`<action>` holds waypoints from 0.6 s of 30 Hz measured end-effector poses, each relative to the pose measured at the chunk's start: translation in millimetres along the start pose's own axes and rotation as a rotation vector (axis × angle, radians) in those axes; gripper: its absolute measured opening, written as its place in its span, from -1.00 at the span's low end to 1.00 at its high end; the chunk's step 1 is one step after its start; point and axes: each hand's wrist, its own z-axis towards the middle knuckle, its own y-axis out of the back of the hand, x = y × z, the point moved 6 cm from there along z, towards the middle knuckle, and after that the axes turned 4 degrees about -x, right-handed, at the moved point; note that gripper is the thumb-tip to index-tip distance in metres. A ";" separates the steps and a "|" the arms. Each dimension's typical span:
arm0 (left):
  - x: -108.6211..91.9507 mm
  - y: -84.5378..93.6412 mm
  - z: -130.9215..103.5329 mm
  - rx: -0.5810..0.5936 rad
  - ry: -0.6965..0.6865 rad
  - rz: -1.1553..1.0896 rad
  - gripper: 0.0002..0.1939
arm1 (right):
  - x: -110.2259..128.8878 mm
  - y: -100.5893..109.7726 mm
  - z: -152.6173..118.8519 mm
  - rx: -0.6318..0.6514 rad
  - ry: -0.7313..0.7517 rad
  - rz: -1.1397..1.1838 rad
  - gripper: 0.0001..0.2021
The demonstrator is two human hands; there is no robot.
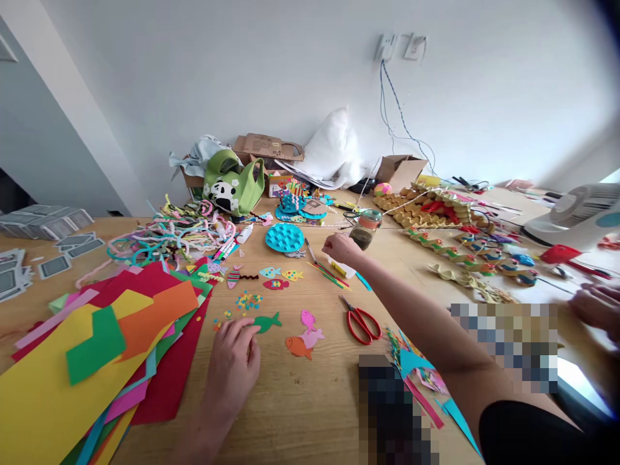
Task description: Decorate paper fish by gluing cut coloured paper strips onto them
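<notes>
My left hand [234, 352] rests on the wooden table with bent fingers, its fingertips on the head end of a green paper fish [268, 322]. Farther off, my right hand [343, 249] is closed in a pinch above the table; whatever it may hold is too small to make out. It is beside a glass jar [367, 230] and just above a small white bottle [341, 268]. Orange [299, 347], light pink [312, 337] and bright pink [307, 319] paper fish lie right of my left hand. Tiny paper dots [248, 300] lie beyond it.
Red-handled scissors [362, 325] lie open below my right forearm. Coloured paper sheets [130, 329] fill the left side, with pipe cleaners [167, 232] behind. A blue paper-scaled disc [284, 238], decorated fish [276, 284] and egg-carton crafts [429, 203] lie beyond. Another person's hand [598, 310] is at right.
</notes>
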 end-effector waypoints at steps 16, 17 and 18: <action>2.5 -3.5 -1.1 -0.031 -0.012 0.021 -0.73 | 26.6 -34.6 22.2 0.085 -0.089 -0.018 -0.63; 3.2 -3.2 -1.1 -0.033 -0.010 0.022 -0.73 | 28.5 -36.1 24.4 0.091 -0.098 -0.018 -0.59; 3.8 -3.0 -1.1 -0.035 -0.007 0.022 -0.73 | 29.9 -37.6 26.0 0.098 -0.106 -0.018 -0.56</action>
